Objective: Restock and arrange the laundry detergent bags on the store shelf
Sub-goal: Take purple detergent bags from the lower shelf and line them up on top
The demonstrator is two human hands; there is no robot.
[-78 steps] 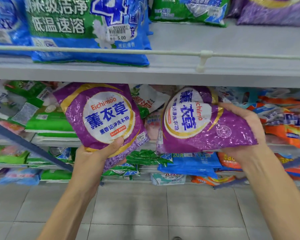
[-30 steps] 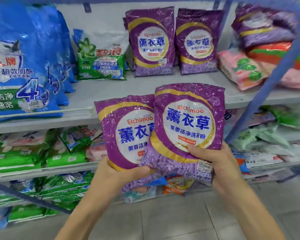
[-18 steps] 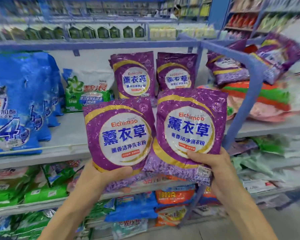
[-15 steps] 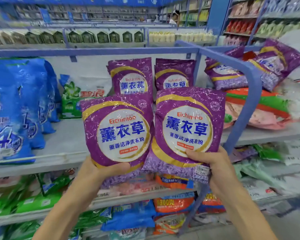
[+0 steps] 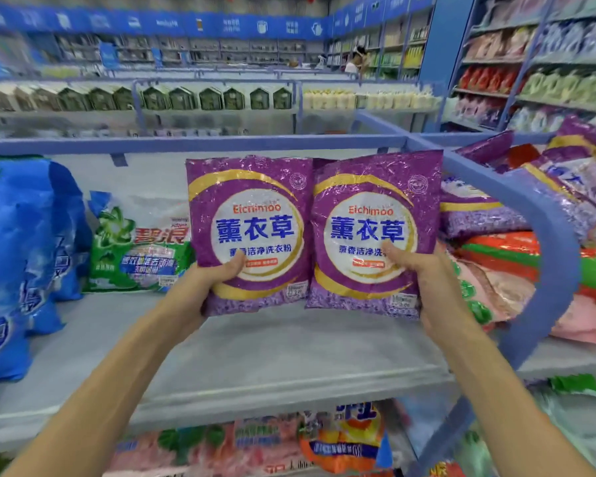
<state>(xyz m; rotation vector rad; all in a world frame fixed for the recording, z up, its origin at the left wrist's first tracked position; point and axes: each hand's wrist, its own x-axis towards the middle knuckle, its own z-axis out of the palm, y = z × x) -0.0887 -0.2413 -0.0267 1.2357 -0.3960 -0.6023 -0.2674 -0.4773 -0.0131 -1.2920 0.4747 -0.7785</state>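
I hold two purple Eichimoo detergent bags upright and side by side over the grey shelf (image 5: 255, 352). My left hand (image 5: 203, 290) grips the lower left corner of the left purple bag (image 5: 252, 208), thumb on its front. My right hand (image 5: 424, 280) grips the lower right part of the right purple bag (image 5: 375, 201), thumb across its label. The bags' bottom edges are at or just above the shelf surface; I cannot tell whether they touch it. They cover the purple bags that stood at the back of the shelf.
A green and white detergent bag (image 5: 141, 246) leans at the back left, beside large blue bags (image 5: 21, 256). A curved blue shelf divider (image 5: 544, 242) stands at right, with purple, orange and pink bags (image 5: 516, 270) piled beyond it. More bags fill the lower shelf (image 5: 341, 438).
Both hands have raised the two purple bags from the lower shelves and pushed them forward over the grey shelf. The bags now stand side by side instead of overlapping.
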